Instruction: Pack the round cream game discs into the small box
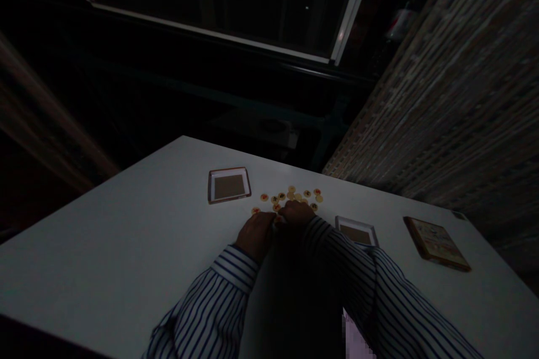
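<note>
Round, light wooden xiangqi pieces [282,196] with red or black characters lie loosely spread on the white table [147,235]; several show a plain face. My left hand [255,231] rests low at the near side of the spread, its fingers drawn together beside a red-marked piece [278,219]. Across from it, my right hand [296,212] is curled over the pieces, fingertips pointing left toward the left hand. Both hands nearly meet. The dim light and the hands themselves hide what the fingertips hold, and some pieces are partly covered by the right hand.
A shallow open tray [229,185] stands left of the pieces. Another tray [357,231] lies to the right, partly behind my right sleeve. Farther right is a flat box or lid with a printed top [438,243]. A beaded curtain [425,84] hangs along the table's right back edge.
</note>
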{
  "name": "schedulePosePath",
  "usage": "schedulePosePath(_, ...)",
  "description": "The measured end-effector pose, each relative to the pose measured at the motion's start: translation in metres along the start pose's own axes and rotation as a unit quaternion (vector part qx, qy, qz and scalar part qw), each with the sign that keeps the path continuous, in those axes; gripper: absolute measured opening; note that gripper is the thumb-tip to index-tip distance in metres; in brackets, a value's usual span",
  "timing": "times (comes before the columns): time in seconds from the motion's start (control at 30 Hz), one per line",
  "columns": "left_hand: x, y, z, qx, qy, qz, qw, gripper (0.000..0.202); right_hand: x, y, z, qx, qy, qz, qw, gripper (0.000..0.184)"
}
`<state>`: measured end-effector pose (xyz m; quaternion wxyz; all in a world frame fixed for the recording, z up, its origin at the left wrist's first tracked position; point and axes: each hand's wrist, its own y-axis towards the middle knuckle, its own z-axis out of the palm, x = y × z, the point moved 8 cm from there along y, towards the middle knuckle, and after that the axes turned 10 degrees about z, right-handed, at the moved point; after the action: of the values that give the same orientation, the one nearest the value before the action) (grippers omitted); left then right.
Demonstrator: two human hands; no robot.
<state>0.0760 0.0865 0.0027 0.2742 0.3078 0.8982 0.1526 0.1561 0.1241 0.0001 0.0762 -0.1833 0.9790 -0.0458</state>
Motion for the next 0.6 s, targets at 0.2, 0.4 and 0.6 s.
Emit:
schedulePosePath(0.2, -0.004, 0.0, -0.005, -0.011, 0.001, 0.006, 1.0, 0.027, 0.002, 0.0, 0.0, 0.001, -0.003, -0.006, 1.0, 0.035)
schedulePosePath(0.4, -0.003, 0.0, -0.009, -0.036, 0.009, 0.005, 0.999, 0.03, -0.002, -0.005, -0.006, -0.02, 0.013, 0.006, 1.0, 0.037)
schedulePosePath(0.6, 0.0, 0.0, -0.012, -0.076, -0.001, -0.012, 0.997, 0.03, -0.004, -0.013, -0.015, -0.035, 0.06, 0.013, 0.998, 0.035)
